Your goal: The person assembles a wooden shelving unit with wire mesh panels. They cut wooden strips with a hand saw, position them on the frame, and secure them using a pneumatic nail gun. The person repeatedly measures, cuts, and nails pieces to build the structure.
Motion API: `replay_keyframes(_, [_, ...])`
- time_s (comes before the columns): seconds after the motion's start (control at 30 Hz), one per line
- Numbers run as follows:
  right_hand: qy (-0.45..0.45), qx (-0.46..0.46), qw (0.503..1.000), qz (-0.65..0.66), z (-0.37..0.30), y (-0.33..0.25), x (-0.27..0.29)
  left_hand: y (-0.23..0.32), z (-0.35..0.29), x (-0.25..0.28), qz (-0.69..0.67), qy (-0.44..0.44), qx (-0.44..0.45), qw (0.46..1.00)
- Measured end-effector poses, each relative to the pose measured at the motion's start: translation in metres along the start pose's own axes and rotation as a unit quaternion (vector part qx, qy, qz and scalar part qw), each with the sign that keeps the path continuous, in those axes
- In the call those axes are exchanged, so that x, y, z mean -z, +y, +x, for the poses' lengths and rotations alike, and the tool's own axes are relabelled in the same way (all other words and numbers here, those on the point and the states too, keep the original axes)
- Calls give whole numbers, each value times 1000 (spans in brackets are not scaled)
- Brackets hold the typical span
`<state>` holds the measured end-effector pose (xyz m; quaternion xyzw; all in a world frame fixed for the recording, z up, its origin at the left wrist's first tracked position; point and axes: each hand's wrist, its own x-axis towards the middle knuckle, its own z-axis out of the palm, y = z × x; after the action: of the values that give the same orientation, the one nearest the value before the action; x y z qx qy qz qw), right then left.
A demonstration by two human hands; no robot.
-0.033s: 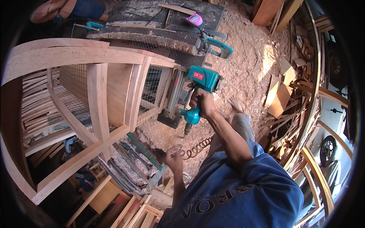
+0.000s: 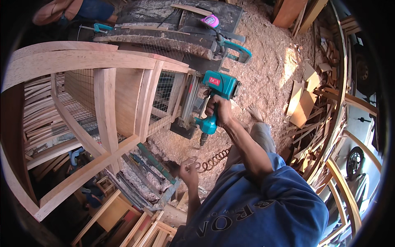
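My right hand (image 2: 221, 110) is closed around the handle of a teal pneumatic nail gun (image 2: 221, 83). The gun's front end and its long metal magazine (image 2: 190, 96) lie close against the end of a pale wooden frame (image 2: 152, 64); whether they touch is hard to tell. Wire mesh (image 2: 168, 88) and a plywood panel (image 2: 127, 96) fill parts of this frame. Lower down, my left hand (image 2: 189, 172) has its fingers curled at the end of a brown coiled air hose (image 2: 216, 160), seemingly pinching it, below the gun's hose fitting (image 2: 203, 140).
Behind the frame stands a dark workbench (image 2: 148, 18) with a teal clamp (image 2: 238, 51) and a pink tape measure (image 2: 211, 21). Sawdust covers the floor (image 2: 267, 61). Wood offcuts (image 2: 304, 107) pile up at right. Another person's arm (image 2: 57, 12) shows at top left.
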<state>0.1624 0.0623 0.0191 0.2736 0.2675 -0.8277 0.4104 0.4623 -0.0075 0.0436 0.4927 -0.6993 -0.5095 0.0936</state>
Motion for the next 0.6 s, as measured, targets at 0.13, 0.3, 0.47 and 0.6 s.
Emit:
replay_keyframes(0.13, [-22,29,999,6,3,-2,2,-8,1,-7,-15,4,25,1000])
replay_keyframes(0.3, [-24,44,999,12,-6,3,2,-6,-6,-2,13,29,-3,999])
replay_keyframes(0.47, [-41,37,998,21,-11,2,-2,-7,-11,-2,1,21,-17,1000])
replay_keyframes(0.6, [-31,43,998,20,-9,1,-8,-1,-14,-4,-48,34,17,998])
